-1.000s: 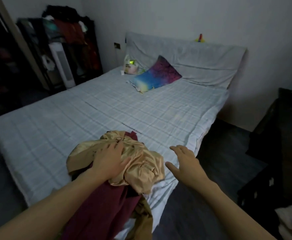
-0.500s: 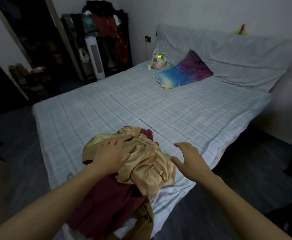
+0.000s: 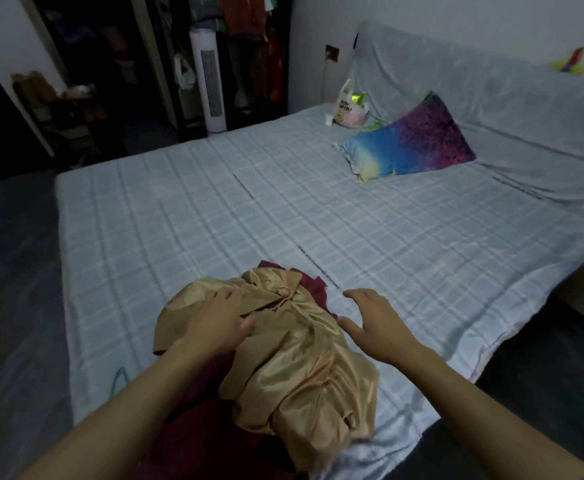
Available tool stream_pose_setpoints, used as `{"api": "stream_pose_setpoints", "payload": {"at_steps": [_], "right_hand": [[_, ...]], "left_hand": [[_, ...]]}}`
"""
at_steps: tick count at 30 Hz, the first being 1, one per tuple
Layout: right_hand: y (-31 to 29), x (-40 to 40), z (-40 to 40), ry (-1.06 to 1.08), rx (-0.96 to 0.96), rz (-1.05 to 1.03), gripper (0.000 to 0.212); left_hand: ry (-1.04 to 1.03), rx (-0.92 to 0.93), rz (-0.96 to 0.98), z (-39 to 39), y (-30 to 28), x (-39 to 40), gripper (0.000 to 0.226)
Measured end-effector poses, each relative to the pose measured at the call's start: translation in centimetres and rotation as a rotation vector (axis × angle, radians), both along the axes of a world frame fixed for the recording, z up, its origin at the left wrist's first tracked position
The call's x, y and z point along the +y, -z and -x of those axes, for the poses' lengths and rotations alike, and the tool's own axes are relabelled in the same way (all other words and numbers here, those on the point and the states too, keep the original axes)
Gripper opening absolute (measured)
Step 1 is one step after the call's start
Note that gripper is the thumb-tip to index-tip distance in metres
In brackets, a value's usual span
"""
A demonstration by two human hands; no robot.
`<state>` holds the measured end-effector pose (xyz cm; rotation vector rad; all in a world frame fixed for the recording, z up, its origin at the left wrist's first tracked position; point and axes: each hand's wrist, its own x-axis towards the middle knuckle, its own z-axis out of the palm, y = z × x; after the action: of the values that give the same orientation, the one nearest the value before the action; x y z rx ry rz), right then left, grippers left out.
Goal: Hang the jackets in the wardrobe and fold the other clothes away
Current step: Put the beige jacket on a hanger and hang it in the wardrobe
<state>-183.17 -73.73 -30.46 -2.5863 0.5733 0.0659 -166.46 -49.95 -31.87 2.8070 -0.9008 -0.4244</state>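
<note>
A crumpled gold satin garment (image 3: 294, 358) lies in a heap at the near edge of the bed (image 3: 214, 209), on top of a dark red garment (image 3: 193, 441) that shows beyond it at the far end and spreads out under it toward the person. The left hand (image 3: 219, 322) rests on the gold cloth, fingers spread and laid flat along the top of the heap with the thumb pressed into a fold; it presses rather than pinches. The right hand (image 3: 375, 323) hovers just beside the heap on its other side, fingers relaxed and a little curved, holding nothing, with the checked sheet under its fingertips.

By the look of it the task is at its very start: the pile has been set down and nothing is sorted, hung or folded yet. The step in hand seems to be picking the top piece out of the heap. The next move likely calls for the right hand to close in on the gold cloth opposite the left fingers, find a collar or shoulder seam, and lift it free of the red one so its kind can be told.

Well beyond the fingertips, a bright pillow (image 3: 412, 140) and a plastic bag (image 3: 349, 107) sit at the head of the bed. Past the far left corner stand a white tower fan (image 3: 211, 88) and an open wardrobe (image 3: 249, 46) with clothes hanging.
</note>
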Motion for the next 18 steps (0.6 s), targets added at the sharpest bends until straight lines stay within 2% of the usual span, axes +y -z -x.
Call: {"api": "stream_pose_setpoints", "payload": {"at_steps": [4,7,14,18], "right_hand": [[2.5,0.0,-3.7,-0.023,0.07,-0.049,0.051],[4.9,-0.5,-6.9,-0.057,0.113,-0.118,0.056],[11.4,-3.0,-12.9,-0.017,0.158,-0.155,0.045],[15.0,-3.4,-15.1,-0.019,0.229,-0.181,0.046]], "left_hand": [[-0.012,0.016,-0.035,-3.4,2.0,-0.1,0.06],[0.012,0.009,-0.08,-6.3,3.8,-1.0,0.053],[0.037,0.131,-0.121,-11.9,9.2,-4.4,0.044],[0.087,0.171,-0.121,-14.9,12.5,-6.2,0.041]]}}
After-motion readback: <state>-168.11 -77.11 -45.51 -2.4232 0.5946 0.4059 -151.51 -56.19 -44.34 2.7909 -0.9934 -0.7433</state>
